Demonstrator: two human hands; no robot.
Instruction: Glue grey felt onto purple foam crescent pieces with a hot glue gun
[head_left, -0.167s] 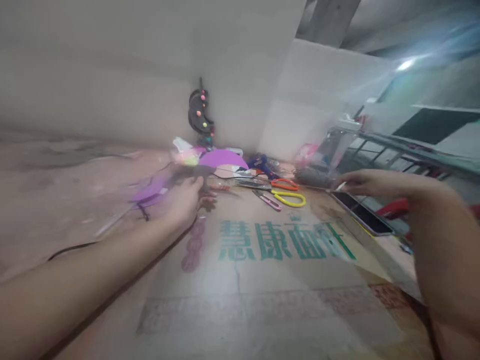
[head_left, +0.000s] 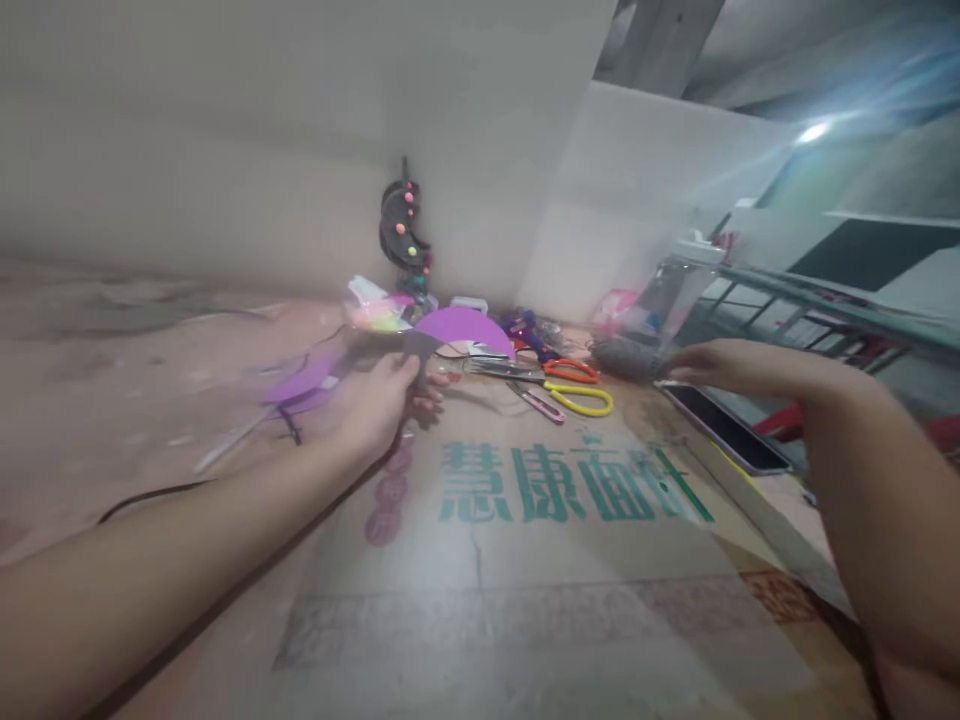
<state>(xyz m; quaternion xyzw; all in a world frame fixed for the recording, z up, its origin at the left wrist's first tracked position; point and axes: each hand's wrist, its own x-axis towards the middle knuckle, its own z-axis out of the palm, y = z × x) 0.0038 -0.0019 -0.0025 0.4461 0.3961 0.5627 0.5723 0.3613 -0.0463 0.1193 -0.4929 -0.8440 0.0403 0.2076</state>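
Left hand (head_left: 384, 402): clamped on a dark piece (head_left: 421, 346).
Right hand (head_left: 720, 362): well apart, near the phone's (head_left: 729, 430) far end; grip I cannot tell.
Scissors (head_left: 541, 377): between both hands.

fan piece (head_left: 469, 328): in left hand (head_left: 386, 402) | scissors (head_left: 544, 379): left of phone (head_left: 727, 428) | jar (head_left: 681, 290): behind phone
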